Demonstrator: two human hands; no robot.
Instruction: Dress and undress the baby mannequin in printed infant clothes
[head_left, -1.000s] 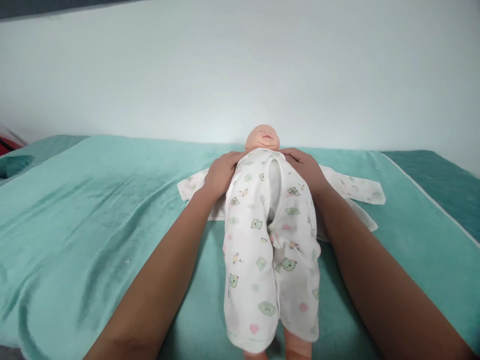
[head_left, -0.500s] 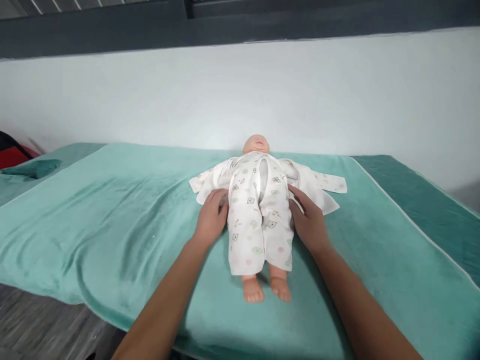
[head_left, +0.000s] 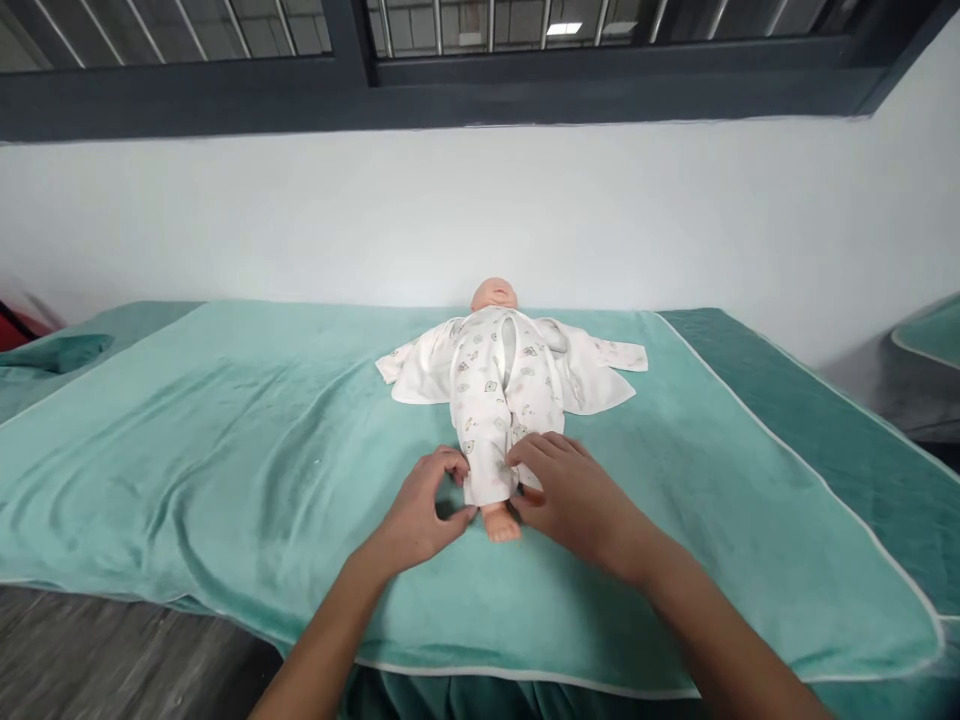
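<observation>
A baby doll (head_left: 495, 293) lies on its back, its feet toward me. White printed baby trousers (head_left: 486, 400) cover its legs and belly, and a white baby shirt (head_left: 592, 380) is spread out under it with both sleeves outward. My left hand (head_left: 427, 505) is at the outer side of the left trouser cuff, thumb and fingers apart in a curve, fingertips touching the cloth. Over the other trouser leg lies my right hand (head_left: 566, 490), its fingertips and thumb apart at the inner edge of the cuffs. It hides that leg's foot. One bare foot (head_left: 501, 522) shows between the hands.
A green blanket (head_left: 300, 500) with some wrinkles and white piping covers the bed. Behind it stand a white wall (head_left: 420, 220) and a dark window frame (head_left: 600, 88) with bars. Grey floor (head_left: 97, 660) shows at lower left. A red and black item (head_left: 11, 330) sits at the far left.
Both hands have moved down from the sides of the doll's thighs to the trouser cuffs, the right one now covering a foot. The view has tilted up, showing more of the window.
</observation>
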